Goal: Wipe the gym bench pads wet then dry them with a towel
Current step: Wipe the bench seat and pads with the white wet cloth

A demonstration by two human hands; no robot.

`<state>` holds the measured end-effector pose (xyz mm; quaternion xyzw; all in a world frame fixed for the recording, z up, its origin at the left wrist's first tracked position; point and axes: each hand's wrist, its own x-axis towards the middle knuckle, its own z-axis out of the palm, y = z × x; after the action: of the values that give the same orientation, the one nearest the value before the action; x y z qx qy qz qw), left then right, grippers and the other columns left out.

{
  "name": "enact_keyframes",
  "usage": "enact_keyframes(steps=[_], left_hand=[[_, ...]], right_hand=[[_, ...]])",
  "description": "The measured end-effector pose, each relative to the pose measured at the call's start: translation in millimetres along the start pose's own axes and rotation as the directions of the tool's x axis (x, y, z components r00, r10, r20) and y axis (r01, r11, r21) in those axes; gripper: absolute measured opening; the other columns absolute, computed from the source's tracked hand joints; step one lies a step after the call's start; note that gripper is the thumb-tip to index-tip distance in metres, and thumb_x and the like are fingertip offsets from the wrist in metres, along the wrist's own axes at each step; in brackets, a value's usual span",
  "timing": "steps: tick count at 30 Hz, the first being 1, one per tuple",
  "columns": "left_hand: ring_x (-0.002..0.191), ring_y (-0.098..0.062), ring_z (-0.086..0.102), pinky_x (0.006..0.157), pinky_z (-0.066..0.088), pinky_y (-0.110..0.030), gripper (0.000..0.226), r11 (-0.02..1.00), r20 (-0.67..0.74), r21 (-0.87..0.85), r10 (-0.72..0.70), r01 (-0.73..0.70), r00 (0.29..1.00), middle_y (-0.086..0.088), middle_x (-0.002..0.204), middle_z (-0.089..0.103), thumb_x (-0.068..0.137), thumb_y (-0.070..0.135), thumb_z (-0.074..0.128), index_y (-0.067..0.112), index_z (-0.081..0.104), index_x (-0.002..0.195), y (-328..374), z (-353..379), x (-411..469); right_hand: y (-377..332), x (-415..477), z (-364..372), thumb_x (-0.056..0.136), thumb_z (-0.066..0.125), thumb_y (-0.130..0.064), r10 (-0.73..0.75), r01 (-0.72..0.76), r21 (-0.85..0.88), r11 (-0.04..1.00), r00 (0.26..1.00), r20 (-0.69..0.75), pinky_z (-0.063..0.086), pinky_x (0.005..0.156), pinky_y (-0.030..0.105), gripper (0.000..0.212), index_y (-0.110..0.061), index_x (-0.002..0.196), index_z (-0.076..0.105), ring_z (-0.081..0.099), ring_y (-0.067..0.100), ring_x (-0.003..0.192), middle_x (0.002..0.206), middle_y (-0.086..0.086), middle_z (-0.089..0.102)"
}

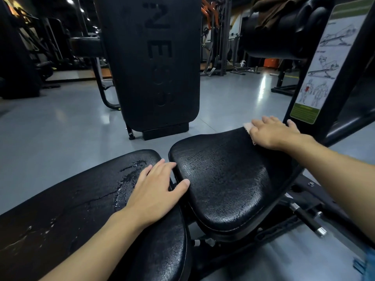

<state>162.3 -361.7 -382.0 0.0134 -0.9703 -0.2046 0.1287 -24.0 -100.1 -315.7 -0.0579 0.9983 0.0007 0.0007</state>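
Your right hand point(272, 131) lies flat, fingers straight and slightly spread. It presses down on a small pale pink cloth point(249, 127), and no finger curls around it. Only the cloth's edge shows, peeking out from under the fingers at the hand's 9 o'clock. Hand and cloth sit on the far right rim of the rounded black textured vinyl seat pad point(221, 179). The pad spreads from the hand toward 7 o'clock and glistens with a fine wet sheen.

Your left hand point(156, 191) is also open and holds nothing, palm down with the fingers pointing to about 1 o'clock. It rests on the end of the long black vinyl bench pad point(71, 209). Its thumb reaches across the narrow gap to touch the seat pad's left edge. Just beside the fingers, at this hand's 10 o'clock, streaks and beads of water point(125, 179) lie on the long bench pad. Fainter streaks trail off toward 8 o'clock.

Farther out, at 12 o'clock from the left hand, a tall upright black pad with embossed letters point(156, 63) stands on the glossy grey floor point(233, 98). At 1 o'clock from the right hand, a white-and-green exercise placard point(324, 63) is fixed to the black frame. At 12 o'clock from the right hand, high above it, a brown towel point(269, 11) is draped over a thick black roller pad point(294, 33), well apart from both hands.
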Motion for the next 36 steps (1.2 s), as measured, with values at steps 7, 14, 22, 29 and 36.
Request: enact_keyframes(steps=[7,14,22,29,36], left_hand=[[0.145,0.000,0.002,0.116,-0.005,-0.023,0.062,1.000,0.008,0.006,-0.006,0.006,1.000,0.010,0.160,0.022,0.096,0.059,0.036,0.027,0.029,0.149,-0.9,1.5,2.0],[0.147,0.001,0.004,0.118,-0.004,-0.023,0.054,0.999,0.002,0.051,0.019,-0.019,1.000,0.008,0.158,0.028,0.099,0.044,0.035,0.023,0.031,0.149,-5.9,4.8,5.3],[0.146,0.003,0.005,0.117,-0.006,-0.021,0.050,0.999,0.008,0.033,0.014,-0.014,1.000,0.009,0.157,0.028,0.100,0.035,0.032,0.024,0.031,0.149,-6.2,6.5,6.4],[0.104,0.018,0.013,0.115,0.009,-0.022,0.046,0.988,0.010,-0.141,-0.066,0.066,0.998,0.010,0.150,0.038,0.096,0.017,0.035,0.022,0.029,0.141,1.7,-0.7,4.3],[0.142,-0.011,0.018,0.116,0.015,-0.029,0.050,0.978,0.035,-0.159,-0.129,0.133,0.991,0.014,0.148,0.040,0.094,0.021,0.035,0.026,0.027,0.143,-2.7,0.8,4.0]], right_hand=[[-82.5,-10.6,14.8,0.098,0.012,-0.051,-0.122,0.119,-0.105,0.987,0.992,-0.022,0.010,0.118,0.057,0.063,-0.022,0.150,0.034,0.020,0.028,0.148,0.160,0.009,0.028],[-158.2,-29.7,31.1,0.099,0.010,-0.049,-0.468,0.472,-0.048,0.880,0.881,0.076,0.001,0.119,0.058,0.061,-0.028,0.155,0.024,0.008,0.025,0.151,0.164,0.005,0.017],[-131.0,5.7,15.7,0.100,0.008,-0.049,-0.299,0.304,-0.035,0.952,0.948,0.105,-0.002,0.118,0.061,0.061,-0.026,0.153,0.029,0.014,0.025,0.150,0.161,0.007,0.025],[-146.6,-30.9,29.9,0.100,0.008,-0.050,-0.521,0.525,-0.057,0.849,0.851,0.064,-0.002,0.120,0.056,0.060,-0.031,0.155,0.023,0.003,0.022,0.153,0.166,0.001,0.012],[-107.0,-119.8,45.2,0.098,0.008,-0.046,-0.621,0.613,-0.120,0.781,0.783,-0.037,0.003,0.121,0.052,0.061,-0.031,0.155,0.020,0.005,0.021,0.152,0.166,0.001,0.010]])
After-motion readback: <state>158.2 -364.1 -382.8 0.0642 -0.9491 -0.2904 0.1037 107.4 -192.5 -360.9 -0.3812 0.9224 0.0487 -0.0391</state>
